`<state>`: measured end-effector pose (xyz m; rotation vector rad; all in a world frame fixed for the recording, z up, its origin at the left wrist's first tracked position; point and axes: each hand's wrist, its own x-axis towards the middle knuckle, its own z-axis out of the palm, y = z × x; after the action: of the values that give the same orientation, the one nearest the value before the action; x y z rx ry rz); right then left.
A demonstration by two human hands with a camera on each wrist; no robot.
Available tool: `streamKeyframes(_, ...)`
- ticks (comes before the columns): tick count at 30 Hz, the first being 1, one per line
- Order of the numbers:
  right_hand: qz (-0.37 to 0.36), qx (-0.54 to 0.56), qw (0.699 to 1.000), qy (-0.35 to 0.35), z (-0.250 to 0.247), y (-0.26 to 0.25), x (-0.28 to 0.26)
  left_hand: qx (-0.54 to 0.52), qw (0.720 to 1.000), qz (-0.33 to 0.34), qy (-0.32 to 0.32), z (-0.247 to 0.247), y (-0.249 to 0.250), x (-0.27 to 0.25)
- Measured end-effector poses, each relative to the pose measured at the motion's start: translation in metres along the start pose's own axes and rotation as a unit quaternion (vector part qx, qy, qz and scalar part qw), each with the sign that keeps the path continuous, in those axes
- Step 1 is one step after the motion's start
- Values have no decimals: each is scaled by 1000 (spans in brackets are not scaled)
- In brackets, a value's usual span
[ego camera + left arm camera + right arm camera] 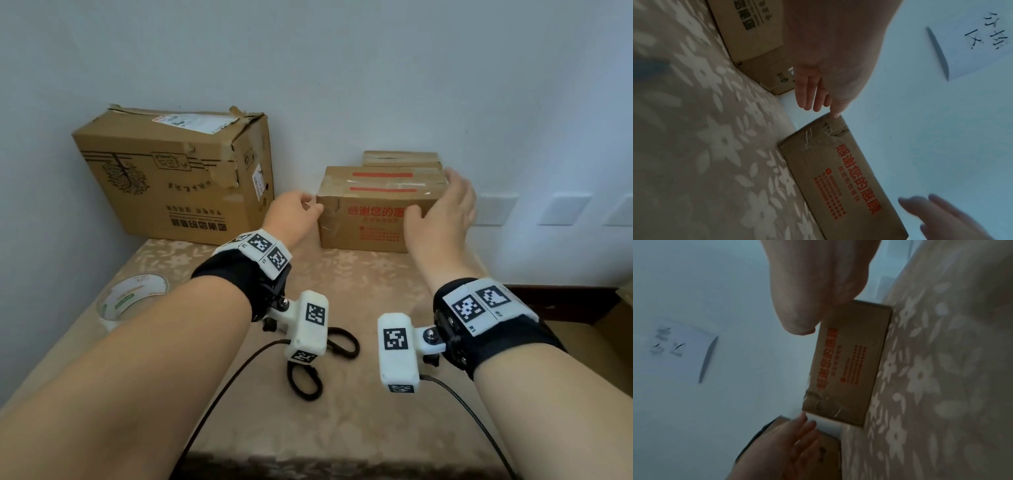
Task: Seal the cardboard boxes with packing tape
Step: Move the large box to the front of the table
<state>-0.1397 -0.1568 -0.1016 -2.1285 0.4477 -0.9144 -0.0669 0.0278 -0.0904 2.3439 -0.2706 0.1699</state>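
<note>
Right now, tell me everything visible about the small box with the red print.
The small cardboard box is brown, with red characters on its front and two red stripes under clear tape on top. Its left front corner is creased and torn. It sits flat on the floral tablecloth near the wall, a smaller box behind it. The left hand reaches its left corner, fingers straight; the right hand spreads open at its right end.

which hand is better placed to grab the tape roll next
Left. The tape roll lies beside the left forearm on the table's left side, while the right hand reaches at the small box on the far right.
</note>
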Motion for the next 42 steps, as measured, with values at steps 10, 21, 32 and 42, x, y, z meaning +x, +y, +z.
streamKeyframes(10,-121,65,967,-212,43,-87,-52,56,995,29,81,-116,-46,-36)
streamKeyframes(21,-40,61,931,-357,110,-147,-36,-14,986,-118,120,-183,-145,-24)
streamKeyframes(32,-87,172,928,-317,167,-172,-11,-174,964,-162,119,-201,-202,33)
streamKeyframes(42,-79,130,940,-304,129,-159,-9,-270,946,-124,133,-200,-178,4)
